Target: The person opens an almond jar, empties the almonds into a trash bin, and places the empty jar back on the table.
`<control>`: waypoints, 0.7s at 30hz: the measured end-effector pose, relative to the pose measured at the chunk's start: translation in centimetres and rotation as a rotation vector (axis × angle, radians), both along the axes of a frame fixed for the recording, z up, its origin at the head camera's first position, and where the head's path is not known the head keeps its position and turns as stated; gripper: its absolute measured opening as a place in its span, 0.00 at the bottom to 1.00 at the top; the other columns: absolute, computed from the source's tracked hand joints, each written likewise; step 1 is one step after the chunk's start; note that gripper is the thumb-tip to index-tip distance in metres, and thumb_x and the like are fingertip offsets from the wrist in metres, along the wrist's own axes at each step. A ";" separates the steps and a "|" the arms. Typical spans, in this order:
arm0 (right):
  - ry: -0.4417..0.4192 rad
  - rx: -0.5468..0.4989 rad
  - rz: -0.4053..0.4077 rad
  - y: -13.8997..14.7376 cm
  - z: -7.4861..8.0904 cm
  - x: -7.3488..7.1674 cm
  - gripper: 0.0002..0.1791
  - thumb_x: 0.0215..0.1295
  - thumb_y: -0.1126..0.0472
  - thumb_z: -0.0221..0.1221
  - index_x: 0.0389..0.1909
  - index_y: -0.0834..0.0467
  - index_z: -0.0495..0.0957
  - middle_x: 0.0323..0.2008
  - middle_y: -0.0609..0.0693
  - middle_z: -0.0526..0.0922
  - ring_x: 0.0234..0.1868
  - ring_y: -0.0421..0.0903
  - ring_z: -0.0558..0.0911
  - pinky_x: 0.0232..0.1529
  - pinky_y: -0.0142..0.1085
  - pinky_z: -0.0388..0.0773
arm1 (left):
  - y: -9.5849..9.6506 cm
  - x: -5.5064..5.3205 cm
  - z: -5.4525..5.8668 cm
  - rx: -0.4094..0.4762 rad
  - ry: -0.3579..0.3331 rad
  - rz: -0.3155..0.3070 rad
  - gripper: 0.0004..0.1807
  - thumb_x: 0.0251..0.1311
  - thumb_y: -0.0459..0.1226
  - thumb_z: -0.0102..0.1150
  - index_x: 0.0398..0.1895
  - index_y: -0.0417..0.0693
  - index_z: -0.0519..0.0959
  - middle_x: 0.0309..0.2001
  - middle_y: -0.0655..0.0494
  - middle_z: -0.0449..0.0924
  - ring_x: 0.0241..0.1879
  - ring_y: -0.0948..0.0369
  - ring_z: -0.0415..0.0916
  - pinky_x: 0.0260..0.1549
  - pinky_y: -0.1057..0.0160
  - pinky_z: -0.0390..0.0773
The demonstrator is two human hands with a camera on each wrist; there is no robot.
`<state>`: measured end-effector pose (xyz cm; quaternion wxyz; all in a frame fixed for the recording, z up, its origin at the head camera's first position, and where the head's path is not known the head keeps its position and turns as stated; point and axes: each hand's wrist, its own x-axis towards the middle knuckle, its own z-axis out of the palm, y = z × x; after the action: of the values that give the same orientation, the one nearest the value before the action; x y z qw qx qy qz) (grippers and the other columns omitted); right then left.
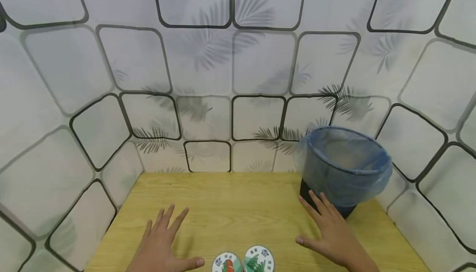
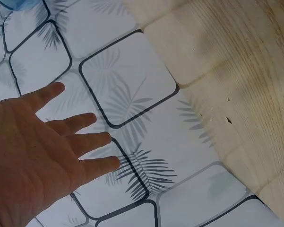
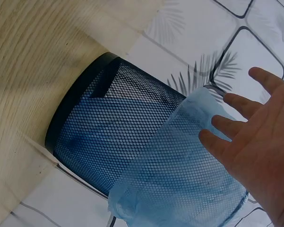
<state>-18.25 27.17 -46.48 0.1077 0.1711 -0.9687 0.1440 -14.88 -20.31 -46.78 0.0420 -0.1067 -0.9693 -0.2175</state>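
My left hand [image 1: 160, 241] hovers over the left part of the wooden table with its fingers spread, holding nothing. Spread in the same way, my right hand [image 1: 332, 235] is in front of the mesh trash bin [image 3: 118, 118] and overlaps its base in the head view. A blue plastic bag [image 1: 342, 181] lines the bin and folds over its rim. Between the hands, at the bottom edge of the head view, lie two round labels or lids: one with red tomatoes [image 1: 227, 263], the other with green vegetables [image 1: 259, 259]. The left wrist view shows the left palm and straight fingers.
The yellow wooden table [image 1: 223, 210] meets walls covered in patterned paper [image 1: 256, 119] at the back and both sides. The bin stands at the table's back right, close to the right wall.
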 end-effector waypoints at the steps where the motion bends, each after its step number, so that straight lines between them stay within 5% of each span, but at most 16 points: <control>1: -0.003 -0.001 -0.002 0.0 0.0 0.0 0.53 0.63 0.25 0.64 0.85 0.30 0.52 0.84 0.59 0.58 0.80 0.75 0.58 0.67 0.77 0.65 | 0.0 0.0 0.1 -0.002 -0.006 -0.001 0.65 0.45 0.79 0.67 0.86 0.63 0.59 0.82 0.32 0.56 0.79 0.24 0.51 0.66 0.15 0.55; 9: -0.044 -0.007 -0.040 -0.1 -0.1 -0.5 0.46 0.60 0.19 0.62 0.72 0.43 0.78 0.81 0.58 0.64 0.79 0.72 0.63 0.63 0.74 0.71 | 0.3 -0.7 0.5 0.003 -0.142 0.006 0.60 0.52 0.78 0.63 0.82 0.55 0.67 0.75 0.35 0.70 0.68 0.31 0.73 0.60 0.24 0.73; 13: -0.123 0.006 -0.063 -0.1 -0.3 -0.5 0.50 0.56 0.14 0.58 0.70 0.43 0.79 0.78 0.55 0.69 0.76 0.69 0.69 0.60 0.73 0.75 | 0.3 -1.1 0.0 0.015 -0.225 0.019 0.57 0.54 0.77 0.63 0.79 0.52 0.71 0.72 0.35 0.74 0.65 0.33 0.77 0.56 0.25 0.77; 21: -0.110 0.008 -0.049 0.1 -0.4 -0.6 0.49 0.57 0.16 0.59 0.70 0.44 0.80 0.75 0.56 0.72 0.73 0.68 0.73 0.59 0.70 0.78 | 0.7 -1.4 -0.1 -0.002 -0.203 0.020 0.57 0.53 0.78 0.63 0.78 0.51 0.72 0.71 0.36 0.76 0.64 0.35 0.78 0.55 0.28 0.79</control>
<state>-18.82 27.28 -46.87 0.0569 0.1397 -0.9776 0.1465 -16.27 -19.63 -46.91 -0.0546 -0.0747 -0.9698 -0.2259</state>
